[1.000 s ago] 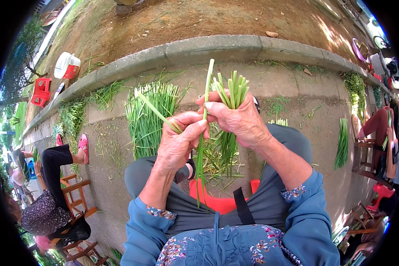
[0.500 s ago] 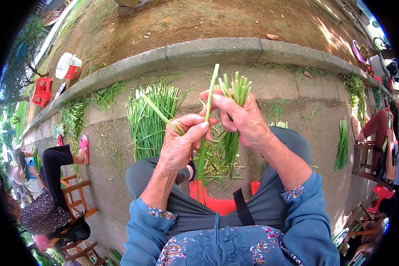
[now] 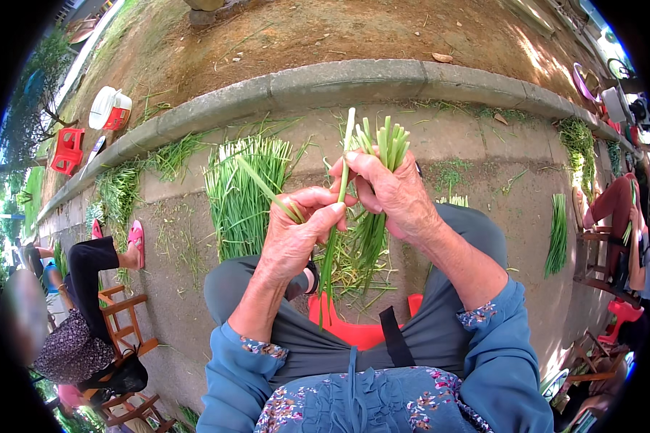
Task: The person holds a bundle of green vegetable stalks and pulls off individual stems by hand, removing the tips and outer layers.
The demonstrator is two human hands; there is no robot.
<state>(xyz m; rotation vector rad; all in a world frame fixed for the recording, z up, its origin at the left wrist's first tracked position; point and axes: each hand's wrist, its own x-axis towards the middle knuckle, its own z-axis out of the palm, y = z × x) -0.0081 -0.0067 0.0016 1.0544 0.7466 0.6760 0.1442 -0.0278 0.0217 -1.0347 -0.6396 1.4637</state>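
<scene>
Above my lap, my left hand (image 3: 297,229) pinches one long green stalk (image 3: 349,130), which looks like a garlic chive, between thumb and fingers. Its pale end points up and its leaves hang toward my knees. Another pale stalk (image 3: 258,179) is tucked in the same hand and juts up to the left. Closed round a bunch of similar stalks (image 3: 387,144), cut ends up, is my right hand (image 3: 401,193). Its thumb and forefinger touch the single stalk above my left hand. The bunch's green leaves hang below the right palm.
A large pile of green stalks (image 3: 247,202) lies on the pavement ahead to the left. Scattered trimmings (image 3: 361,267) lie between my feet, by a red stool (image 3: 354,333). A concrete curb (image 3: 347,81) runs across ahead. Seated people are at both sides; a smaller bundle (image 3: 557,234) lies right.
The single stalk has dropped slightly, and my right thumb has shifted a little up along it. My left hand has moved slightly right. The person at the far left has moved.
</scene>
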